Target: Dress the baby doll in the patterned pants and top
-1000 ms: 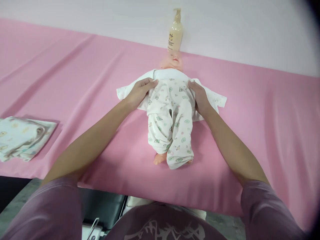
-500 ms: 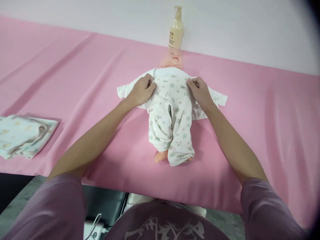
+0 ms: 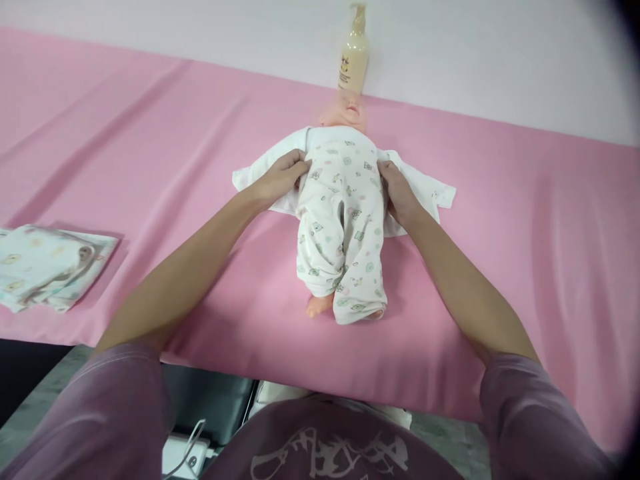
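A baby doll [image 3: 345, 119] lies on its back on the pink cloth, its bare foot [image 3: 320, 305] showing at the near end. It wears printed white baby pants [image 3: 343, 173], pulled high over the torso, and a white baby shirt [image 3: 275, 157] whose sleeves spread out to both sides. My left hand [image 3: 285, 175] is closed on the left edge of the pants near the waist, thumb on top and fingertips tucked under at the side. Against the opposite edge, my right hand [image 3: 397, 187] grips the pants in the same way; its fingertips are partly hidden.
A cream pump bottle [image 3: 354, 63] stands behind the doll's head, near the white wall [image 3: 175, 33]. Folded printed baby clothes [image 3: 45, 263] lie at the left on the pink cloth [image 3: 210, 320]. Below the table's front edge are a black case [image 3: 210, 403] and a white device with a cable [image 3: 185, 453].
Both hands have moved from the top corners of the waistband slightly down and around the sides of the pants. The waistband sits a little higher and smoother on the torso.
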